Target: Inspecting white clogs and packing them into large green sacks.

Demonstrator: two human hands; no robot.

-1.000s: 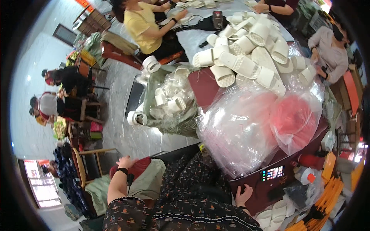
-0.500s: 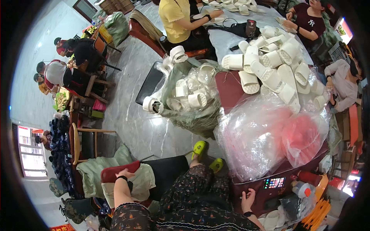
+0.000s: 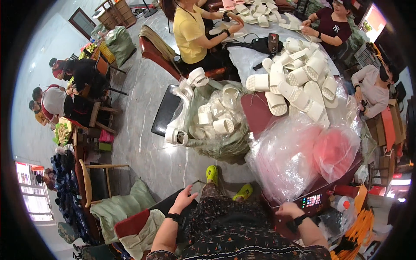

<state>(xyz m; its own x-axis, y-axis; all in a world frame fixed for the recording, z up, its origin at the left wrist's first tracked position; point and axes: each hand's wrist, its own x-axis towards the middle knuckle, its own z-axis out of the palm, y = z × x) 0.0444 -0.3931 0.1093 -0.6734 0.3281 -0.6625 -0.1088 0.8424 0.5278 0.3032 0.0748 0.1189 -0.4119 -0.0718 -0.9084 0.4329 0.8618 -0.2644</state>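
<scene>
My left hand (image 3: 185,199) hangs over a black chair seat (image 3: 167,201), fingers stretched out and apart, holding nothing. Above the near edge of the dark red table (image 3: 279,227), my right hand (image 3: 290,210) has its fingers curled together. Nothing shows in it. Beside it a phone (image 3: 311,200) with a lit screen lies on the table. Just beyond is a large heap of clear and pinkish plastic bags (image 3: 286,158). White slippers (image 3: 299,84) are piled on the table's far part. A green woven sack (image 3: 221,149) holds several bagged white slippers (image 3: 216,115).
A person in a yellow top (image 3: 190,37) and one in a dark top (image 3: 331,28) sit at the slipper table. Another in a pale top (image 3: 375,89) is at the right. A red chair back (image 3: 132,223) with cloth and a wooden chair (image 3: 86,182) stand left.
My left hand has left the red chair back and moved right over the black seat. My right hand has risen slightly, its fingers now curled together. My feet have shifted.
</scene>
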